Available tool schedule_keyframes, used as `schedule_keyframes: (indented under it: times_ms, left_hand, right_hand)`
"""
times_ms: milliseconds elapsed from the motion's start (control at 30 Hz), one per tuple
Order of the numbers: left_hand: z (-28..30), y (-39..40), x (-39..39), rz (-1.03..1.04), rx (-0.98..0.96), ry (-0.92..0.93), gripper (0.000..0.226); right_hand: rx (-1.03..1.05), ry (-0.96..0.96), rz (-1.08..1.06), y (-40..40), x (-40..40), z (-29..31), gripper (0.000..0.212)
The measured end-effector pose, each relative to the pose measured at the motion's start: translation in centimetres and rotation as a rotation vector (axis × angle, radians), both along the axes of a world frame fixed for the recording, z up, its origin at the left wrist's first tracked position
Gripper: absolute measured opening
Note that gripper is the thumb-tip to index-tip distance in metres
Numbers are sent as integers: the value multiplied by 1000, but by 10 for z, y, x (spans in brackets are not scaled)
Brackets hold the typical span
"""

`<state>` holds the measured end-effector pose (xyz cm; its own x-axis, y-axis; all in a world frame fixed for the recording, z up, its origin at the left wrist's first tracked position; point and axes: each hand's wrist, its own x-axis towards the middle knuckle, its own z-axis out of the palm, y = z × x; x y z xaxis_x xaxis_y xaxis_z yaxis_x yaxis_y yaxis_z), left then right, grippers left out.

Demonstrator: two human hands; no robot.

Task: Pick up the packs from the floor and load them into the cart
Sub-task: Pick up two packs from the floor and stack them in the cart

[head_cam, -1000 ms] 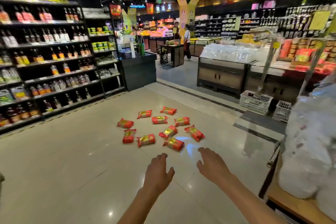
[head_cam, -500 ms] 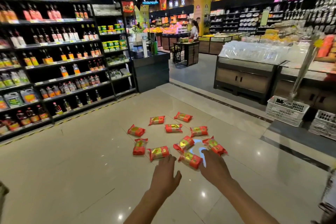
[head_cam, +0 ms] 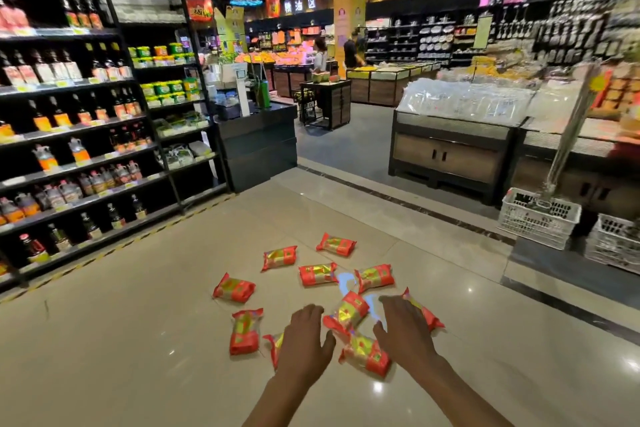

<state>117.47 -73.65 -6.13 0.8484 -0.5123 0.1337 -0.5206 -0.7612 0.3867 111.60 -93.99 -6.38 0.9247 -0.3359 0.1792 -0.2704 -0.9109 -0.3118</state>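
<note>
Both bare forearms reach forward and down from the bottom edge of the view, converging slightly. The left hand (head_cam: 304,343) is palm-down, its fingers (head_cam: 309,311) loosely spread, thumb angled toward the right hand (head_cam: 403,333). The right hand is likewise flat, fingers extended forward, holding nothing.

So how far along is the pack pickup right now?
Nothing looks loaded; no cart is in view. Left hand and right hand reach open over the nearest packs, gripping none. All nine red packs lie on the floor, left to collect.
</note>
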Motion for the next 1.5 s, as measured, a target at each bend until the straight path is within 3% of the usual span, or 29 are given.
schedule_keyframes:
  times_ms: [100, 167, 267, 400, 600, 933, 1067, 1267, 1433, 1500]
  left_hand:
    - [-5, -10, 79, -94, 14, -13, 63]
    - [-11, -28, 130, -129, 21, -27, 72]
    - [-11, -63, 194, -205, 6, 0, 51]
    - [-40, -119, 269, -349, 47, -13, 46]
    - [-57, -221, 387, -448, 90, 3, 44]
    - [-203, -304, 526, -442, 190, 266, 46]
    - [-306, -328, 549, -261, 104, 521, 43]
    - [-534, -326, 588, -140, 245, 761, 45]
    - [-706, -335, 623, -63, 251, 803, 50]
    - [-755, -348, 637, -33, 241, 826, 60]
  right_hand:
    - [-69, -41, -34, -5, 61, -6, 31]
    - [-48, -28, -60, -17, 99, -15, 37]
    - [-10, 13, -148, -39, 148, -28, 47]
    - [6, 51, -244, -76, 197, -44, 63]
    - [-71, 187, -365, -145, 291, -83, 52]
    - [343, 319, -669, -233, 394, -211, 47]
    - [691, 310, -905, -239, 414, -325, 43]
    - [1189, 347, -1137, -208, 430, -540, 21]
    - [1488, 362, -1350, -177, 456, -736, 51]
    - [1593, 253, -1503, -173, 470, -803, 64]
